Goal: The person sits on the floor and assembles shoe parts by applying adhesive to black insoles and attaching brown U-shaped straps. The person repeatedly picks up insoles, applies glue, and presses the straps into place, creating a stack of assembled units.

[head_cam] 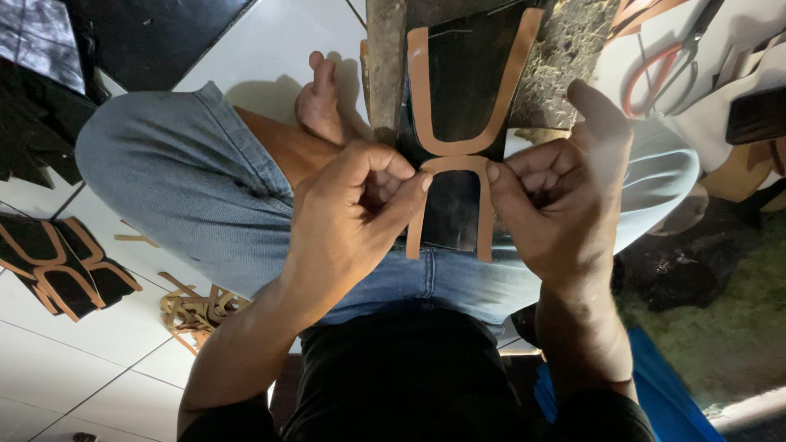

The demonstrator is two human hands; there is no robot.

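Tan U-shaped strip (449, 168) sits on the black sheet (458, 205) across our lap; our left hand (348, 217) and right hand (557, 205), fingers curled closed, pinch its top bend from either side. Another tan strip (467, 82) lies above.

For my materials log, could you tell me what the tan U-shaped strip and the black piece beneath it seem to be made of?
Tan U-shaped strip: probably thin leather or leatherette, matte, flat and cleanly cut. Black piece: likely glossy synthetic sheet, since it shows faint reflections.
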